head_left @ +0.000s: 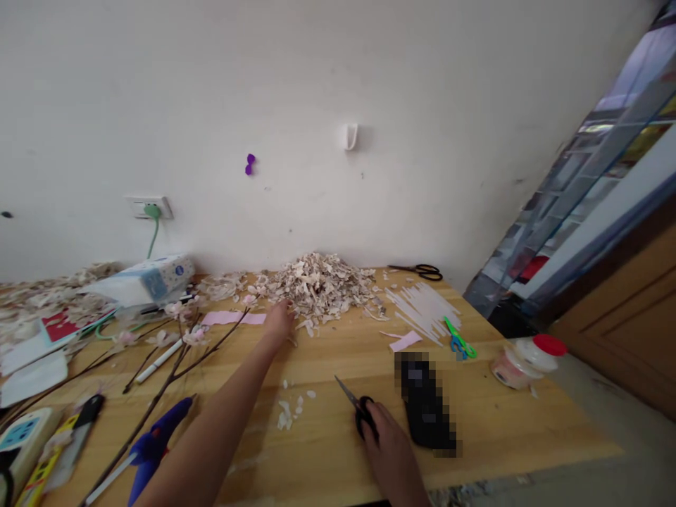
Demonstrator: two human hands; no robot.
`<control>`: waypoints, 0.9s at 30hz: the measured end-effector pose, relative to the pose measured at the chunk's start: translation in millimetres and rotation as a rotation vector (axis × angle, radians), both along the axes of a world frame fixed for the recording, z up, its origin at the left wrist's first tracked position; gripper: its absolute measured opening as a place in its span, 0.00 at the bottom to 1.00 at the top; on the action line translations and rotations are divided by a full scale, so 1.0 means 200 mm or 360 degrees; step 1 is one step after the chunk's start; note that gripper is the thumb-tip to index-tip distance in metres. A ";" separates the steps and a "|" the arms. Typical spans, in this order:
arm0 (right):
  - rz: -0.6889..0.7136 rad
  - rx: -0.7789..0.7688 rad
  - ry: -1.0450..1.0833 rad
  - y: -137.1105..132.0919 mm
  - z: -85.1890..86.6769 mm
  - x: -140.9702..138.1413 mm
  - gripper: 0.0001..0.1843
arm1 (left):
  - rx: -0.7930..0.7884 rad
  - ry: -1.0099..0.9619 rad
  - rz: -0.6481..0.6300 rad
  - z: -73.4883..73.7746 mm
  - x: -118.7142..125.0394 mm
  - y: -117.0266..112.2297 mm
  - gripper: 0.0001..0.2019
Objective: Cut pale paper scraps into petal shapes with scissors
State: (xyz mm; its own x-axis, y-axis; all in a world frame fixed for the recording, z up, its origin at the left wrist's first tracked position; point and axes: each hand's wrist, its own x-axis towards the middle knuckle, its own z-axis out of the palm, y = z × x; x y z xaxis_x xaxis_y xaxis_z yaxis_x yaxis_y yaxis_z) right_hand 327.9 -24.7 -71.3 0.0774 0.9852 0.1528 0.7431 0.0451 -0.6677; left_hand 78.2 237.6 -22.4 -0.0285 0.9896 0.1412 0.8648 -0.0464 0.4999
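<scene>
My left hand reaches across the table to the left edge of a heap of dry, pale flakes. Its fingers look curled against the heap, and whatever they pinch is hidden. In my right hand is a pair of black-handled scissors, the blades pointing up and left over the wood. A few white petal-like scraps lie between my two arms. Behind my left wrist stretches a pink paper strip. Right of the scissors lies a dark, blurred-out object.
At left are a blue glue gun, a blossom branch, a tissue pack, a yellow-and-black cutter and a power strip. At right are white sticks, green scissors, black scissors and red-lidded jars.
</scene>
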 end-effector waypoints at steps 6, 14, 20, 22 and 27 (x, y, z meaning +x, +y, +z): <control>-0.0005 -0.0047 0.0010 0.00 0.03 -0.01 0.22 | -0.0191 0.0028 -0.0020 0.00 0.01 0.03 0.17; -0.0025 -0.0052 0.0030 0.01 0.05 -0.02 0.22 | -0.0267 0.0094 -0.0079 0.04 -0.04 0.03 0.17; -0.0069 -0.0002 0.0075 0.00 0.06 -0.04 0.21 | -0.0286 0.0044 -0.0123 0.08 -0.05 0.01 0.17; -0.0079 0.0025 0.0105 0.01 0.06 -0.04 0.20 | -0.0262 -0.0035 -0.0155 0.10 -0.04 0.00 0.17; -0.0065 0.0077 0.0247 -0.01 0.09 -0.02 0.17 | -0.0170 -0.0386 -0.0136 0.18 -0.02 -0.02 0.17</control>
State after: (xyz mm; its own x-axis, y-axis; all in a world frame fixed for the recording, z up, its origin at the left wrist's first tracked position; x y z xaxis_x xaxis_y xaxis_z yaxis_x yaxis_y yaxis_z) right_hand 324.7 -27.1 -53.9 0.1435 0.9726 0.1828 0.6329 0.0518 -0.7725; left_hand 73.9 233.0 13.9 0.0357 0.9988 0.0349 0.7145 -0.0499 0.6979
